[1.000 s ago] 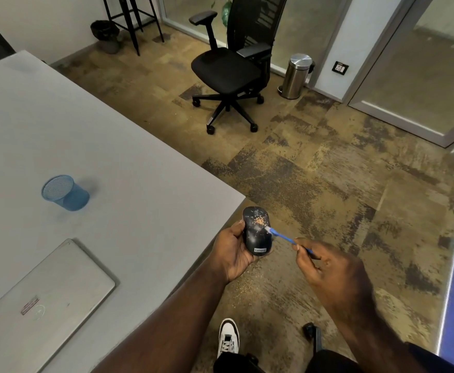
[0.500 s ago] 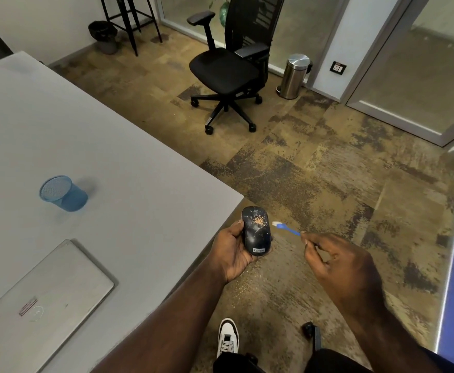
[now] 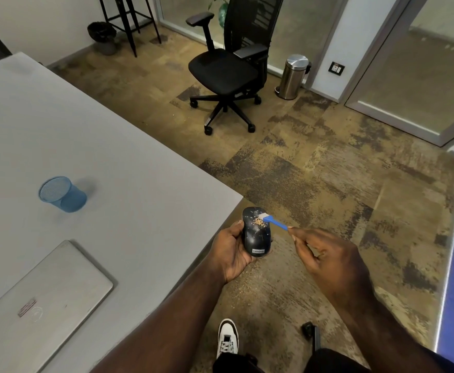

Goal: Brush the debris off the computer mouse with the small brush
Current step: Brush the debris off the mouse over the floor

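Note:
My left hand (image 3: 229,250) grips a black computer mouse (image 3: 256,235) from its left side, just off the table's corner and above the floor. Tan debris (image 3: 259,222) sits in a patch on the mouse's upper part. My right hand (image 3: 325,254) pinches the blue handle of a small brush (image 3: 274,221) between fingertips. The brush's white bristles touch the mouse at the right edge of the debris patch. More tan specks lie on the carpet (image 3: 243,288) under the mouse.
The grey table (image 3: 112,170) fills the left, with a blue mesh cup (image 3: 63,194) and a closed silver laptop (image 3: 40,300) on it. A black office chair (image 3: 228,68) and a steel bin (image 3: 293,76) stand further off. My shoe (image 3: 228,337) is below.
The brush drew back to the right, off the mouse, then came back onto its upper right side. My left hand kept the mouse still.

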The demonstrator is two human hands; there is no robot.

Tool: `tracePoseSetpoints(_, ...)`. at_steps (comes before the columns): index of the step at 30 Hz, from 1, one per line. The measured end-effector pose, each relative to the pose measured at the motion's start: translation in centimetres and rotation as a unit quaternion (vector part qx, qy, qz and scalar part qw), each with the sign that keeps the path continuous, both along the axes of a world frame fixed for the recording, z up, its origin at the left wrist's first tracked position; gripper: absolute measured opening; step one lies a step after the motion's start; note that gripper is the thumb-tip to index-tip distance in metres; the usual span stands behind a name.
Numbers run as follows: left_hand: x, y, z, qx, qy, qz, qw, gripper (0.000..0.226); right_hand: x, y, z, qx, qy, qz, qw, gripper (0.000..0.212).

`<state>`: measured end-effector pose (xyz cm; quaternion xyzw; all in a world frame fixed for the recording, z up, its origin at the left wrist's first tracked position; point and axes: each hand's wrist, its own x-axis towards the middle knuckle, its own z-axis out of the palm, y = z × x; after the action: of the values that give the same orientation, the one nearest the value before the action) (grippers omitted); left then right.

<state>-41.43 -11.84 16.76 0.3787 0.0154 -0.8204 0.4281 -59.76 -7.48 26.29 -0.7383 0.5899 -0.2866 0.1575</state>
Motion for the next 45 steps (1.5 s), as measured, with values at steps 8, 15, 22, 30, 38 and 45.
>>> tracePoseSetpoints(8, 0.0, -0.1, -0.1, 0.006, -0.021, 0.017, 1.000, 0.039, -0.7, -0.3, 0.2, 0.028, 0.085, -0.029, 0.996, 0.017)
tracePoseSetpoints(15, -0.1, 0.0, -0.1, 0.005, -0.052, 0.012, 0.999, 0.038, 0.1, -0.2, 0.0, 0.028, 0.067, 0.032, 0.997, 0.023)
tracePoseSetpoints(22, 0.0, 0.0, 0.4, 0.018, -0.059, 0.020, 0.998, 0.037, -0.9, -0.5, 0.3, 0.035, 0.071, -0.035, 0.996, 0.020)
tracePoseSetpoints(30, -0.1, -0.1, 0.8, 0.011, -0.062, 0.022, 0.998, 0.036, -0.6, 0.2, 0.1, 0.071, 0.087, -0.016, 0.994, 0.017)
tracePoseSetpoints(38, -0.4, 0.0, 0.7, 0.009, -0.054, 0.025, 0.998, 0.034, -0.1, -0.1, 0.3, 0.067, 0.056, -0.015, 0.996, 0.020)
tracePoseSetpoints(45, 0.0, -0.1, 0.1, 0.007, -0.057, 0.022, 0.998, 0.034, -1.1, -0.3, 1.6, 0.082, 0.037, -0.040, 0.995, 0.017)
